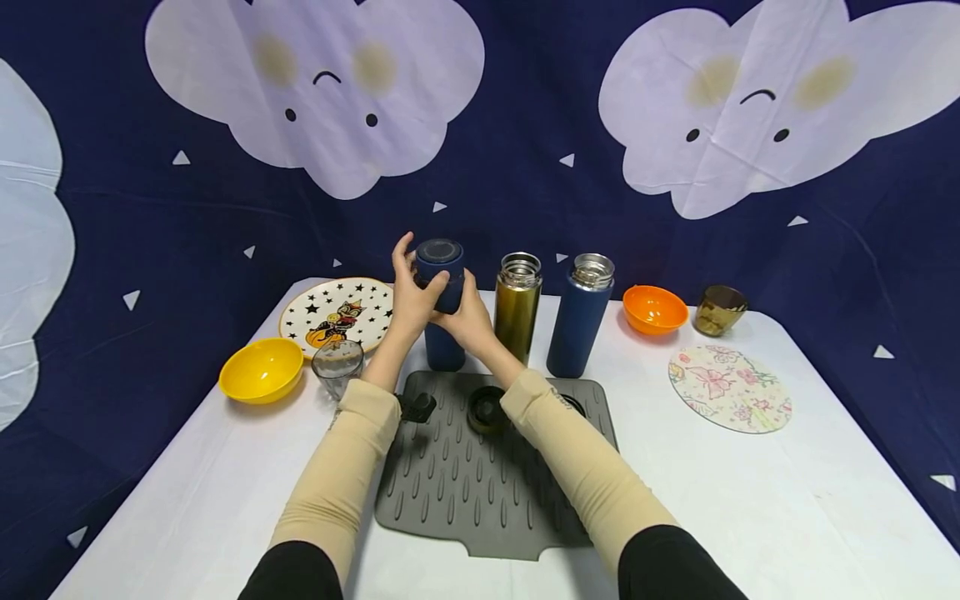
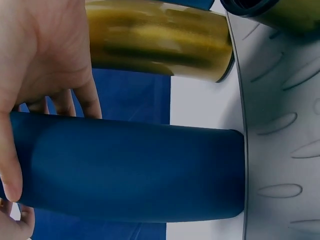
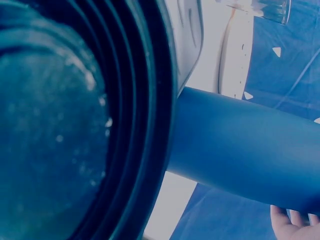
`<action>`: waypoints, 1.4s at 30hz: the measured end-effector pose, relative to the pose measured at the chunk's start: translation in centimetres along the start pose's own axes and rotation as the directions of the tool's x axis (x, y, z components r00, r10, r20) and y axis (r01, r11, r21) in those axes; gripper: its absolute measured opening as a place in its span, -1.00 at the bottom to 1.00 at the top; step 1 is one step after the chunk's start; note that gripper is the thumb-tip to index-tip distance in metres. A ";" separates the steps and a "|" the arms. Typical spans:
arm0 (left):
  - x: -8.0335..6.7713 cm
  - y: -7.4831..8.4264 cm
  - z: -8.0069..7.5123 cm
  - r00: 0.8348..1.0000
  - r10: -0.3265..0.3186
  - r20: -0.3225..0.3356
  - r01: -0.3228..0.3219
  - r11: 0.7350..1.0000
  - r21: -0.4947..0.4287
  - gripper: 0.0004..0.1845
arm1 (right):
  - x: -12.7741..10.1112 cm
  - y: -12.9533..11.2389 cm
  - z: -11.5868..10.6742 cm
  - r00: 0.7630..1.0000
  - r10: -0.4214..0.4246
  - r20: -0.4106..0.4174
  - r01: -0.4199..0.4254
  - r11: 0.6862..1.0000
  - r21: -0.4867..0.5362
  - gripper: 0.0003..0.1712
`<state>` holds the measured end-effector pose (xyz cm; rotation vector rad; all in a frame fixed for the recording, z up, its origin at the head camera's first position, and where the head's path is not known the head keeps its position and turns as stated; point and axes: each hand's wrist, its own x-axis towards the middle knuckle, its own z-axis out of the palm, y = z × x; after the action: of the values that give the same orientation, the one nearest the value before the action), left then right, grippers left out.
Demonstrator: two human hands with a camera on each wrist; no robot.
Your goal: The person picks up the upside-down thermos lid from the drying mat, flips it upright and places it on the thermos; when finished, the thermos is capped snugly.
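Note:
A tall blue insulated bottle (image 1: 445, 350) stands upright just behind the grey drying mat (image 1: 450, 508), its blue lid (image 1: 439, 252) on top. My left hand (image 1: 411, 302) grips this lid, thumb across its front. Lower down, my right hand (image 1: 467, 323) is wrapped around the upper body, and its thumb (image 2: 11, 172) crosses the bottle in the left wrist view. Beside it stand a gold bottle (image 1: 516, 312) and a second blue bottle (image 1: 579, 321), both without lids. On the mat lies a gold lid with a black rim (image 1: 487, 410). A black-ringed lid (image 3: 140, 120) fills the right wrist view's left side.
At left are a yellow bowl (image 1: 258, 371), a clear glass (image 1: 337, 367) and a star-patterned plate (image 1: 352, 296). To the right sit an orange bowl (image 1: 655, 310), a brown glass (image 1: 720, 311) and a round floral placemat (image 1: 729, 389). A dark blue cloud-print curtain (image 1: 525, 208) hangs behind the table.

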<state>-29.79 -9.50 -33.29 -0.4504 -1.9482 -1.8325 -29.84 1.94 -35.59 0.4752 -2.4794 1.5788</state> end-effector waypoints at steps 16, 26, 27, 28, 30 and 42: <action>-0.5 0.5 0.1 1.000 0.028 -0.001 -0.028 1.000 -0.010 -0.11 | -0.1 0.0 0.0 1.000 -0.002 0.003 0.002 1.000 0.004 0.05; -0.1 0.1 0.7 0.997 0.056 -0.062 -0.047 0.990 0.136 -0.04 | 0.0 -0.1 0.0 1.000 0.027 0.003 -0.026 0.999 -0.026 0.07; -0.1 0.1 0.7 0.996 0.061 -0.061 -0.053 0.991 0.124 -0.05 | 0.0 -0.1 0.0 1.000 0.020 0.001 -0.020 1.000 -0.022 0.06; -0.1 0.1 0.7 0.996 0.066 -0.058 -0.060 0.993 0.105 -0.07 | 0.1 -0.1 0.0 1.000 0.014 -0.001 -0.014 1.000 -0.019 0.05; -0.2 -0.1 0.6 0.997 0.069 -0.047 -0.066 0.996 0.060 -0.08 | 0.0 -0.1 0.0 1.000 0.002 -0.004 -0.002 1.000 -0.008 0.03; 0.0 0.1 0.7 0.996 0.046 -0.079 -0.035 0.990 0.138 -0.07 | 0.0 -0.1 0.0 1.000 0.011 0.003 -0.011 1.000 -0.019 0.06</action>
<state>-29.80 -8.82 -33.26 -0.3628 -1.9788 -1.6539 -29.86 1.92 -35.52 0.4622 -2.5009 1.5579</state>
